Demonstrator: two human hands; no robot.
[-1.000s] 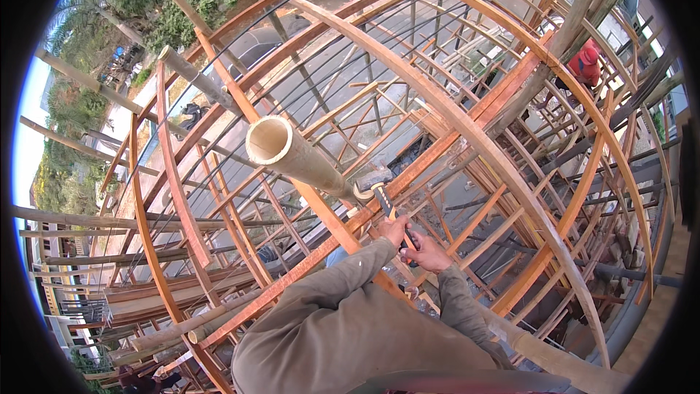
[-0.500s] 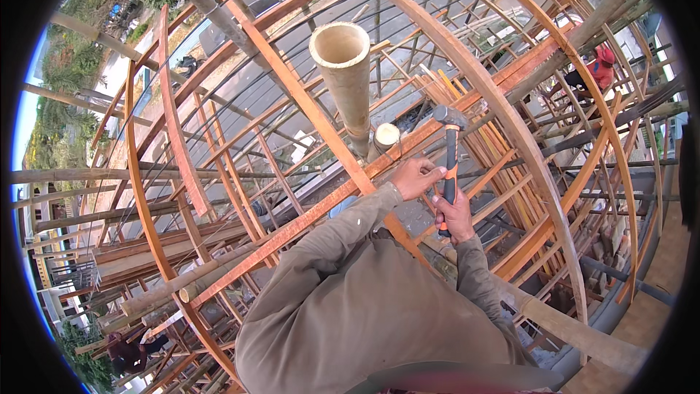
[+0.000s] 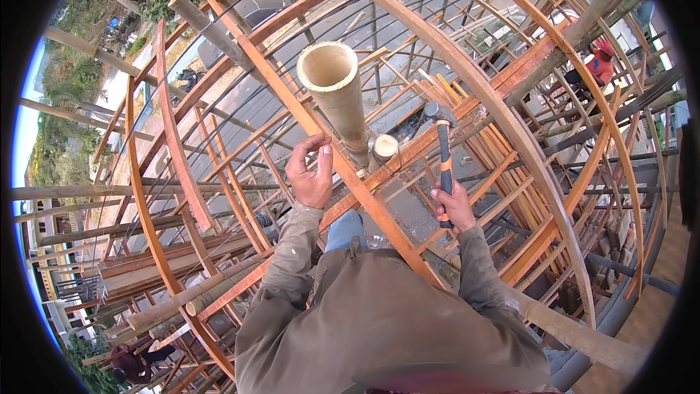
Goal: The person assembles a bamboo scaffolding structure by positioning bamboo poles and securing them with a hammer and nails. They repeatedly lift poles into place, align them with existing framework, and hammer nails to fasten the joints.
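R hand (image 3: 455, 206) is gripping the black-and-orange-handled grey metal hammer (image 3: 445, 153), whose long axis is running fwd from the body, while L hand (image 3: 311, 173), fingers part-curled (can't tell if holding anything), is hovering well apart.

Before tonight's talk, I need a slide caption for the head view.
Right hand gripping a hammer, left hand loosely curled, amid wooden beams and a hollow bamboo pole.
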